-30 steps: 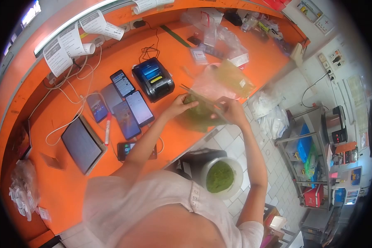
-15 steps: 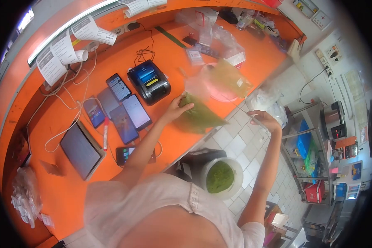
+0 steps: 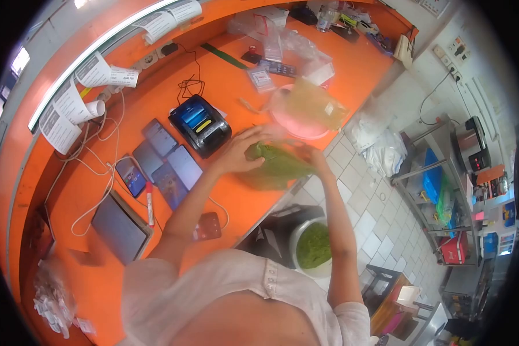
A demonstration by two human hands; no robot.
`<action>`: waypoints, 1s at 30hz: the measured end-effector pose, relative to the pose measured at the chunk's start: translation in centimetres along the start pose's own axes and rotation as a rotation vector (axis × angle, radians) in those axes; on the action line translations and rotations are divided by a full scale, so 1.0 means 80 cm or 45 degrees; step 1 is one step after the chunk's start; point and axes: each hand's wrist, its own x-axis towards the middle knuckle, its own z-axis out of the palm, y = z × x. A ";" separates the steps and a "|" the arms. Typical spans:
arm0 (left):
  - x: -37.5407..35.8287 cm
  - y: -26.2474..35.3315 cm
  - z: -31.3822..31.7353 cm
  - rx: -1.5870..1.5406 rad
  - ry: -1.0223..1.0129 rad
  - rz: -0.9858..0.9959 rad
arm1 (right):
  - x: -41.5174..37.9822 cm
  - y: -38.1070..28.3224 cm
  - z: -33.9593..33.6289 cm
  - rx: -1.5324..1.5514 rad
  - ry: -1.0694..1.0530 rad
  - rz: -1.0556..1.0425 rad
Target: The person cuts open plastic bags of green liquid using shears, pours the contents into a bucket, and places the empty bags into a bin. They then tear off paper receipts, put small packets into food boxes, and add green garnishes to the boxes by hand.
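Reading the clock from where you are working, with 12 at the top of the view, the orange counter [image 3: 357, 63] is spreading under you, its edge running past at about 4 o'clock. The white bucket [image 3: 317, 271], holding green stuff, is standing below that edge at 5 o'clock, so you are better off working well inboard. The pink dish [image 3: 297, 128] is sitting close by at 1 o'clock, a brown packet [image 3: 317, 104] lying over it. The green bag [image 3: 282, 167] is spanning the centre; I cannot tell whether the counter is bearing its weight, so be supporting it. Your left hand [image 3: 242, 153] is loosely curling round its 9 o'clock end, fingers reaching over the top, thumb crossing the front. Your right hand [image 3: 315, 160] is meeting the 3 o'clock end; blur is hiding how far it is closing and whether it is gripping. You are probably getting best control by anchoring with the left and drawing gently with the right.
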 end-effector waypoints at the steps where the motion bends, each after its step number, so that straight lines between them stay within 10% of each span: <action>1: 0.004 -0.003 -0.002 -0.321 -0.205 -0.060 | -0.008 -0.009 -0.003 0.126 -0.067 0.138; 9: -0.011 -0.019 -0.004 -0.344 -0.254 -0.242 | -0.075 -0.068 0.061 0.983 0.026 0.245; 11: -0.016 -0.017 0.001 -0.039 -0.025 0.063 | -0.064 -0.086 0.079 0.965 0.178 0.144; 18: -0.031 0.001 0.068 -0.417 0.045 -0.232 | -0.109 -0.135 0.084 0.965 0.443 0.422; 24: -0.001 0.144 0.106 -0.179 -0.473 -0.200 | -0.270 -0.117 0.117 2.120 0.625 0.744; 30: -0.033 0.148 0.257 -0.470 -0.893 -0.345 | -0.378 -0.110 0.177 2.485 0.981 0.755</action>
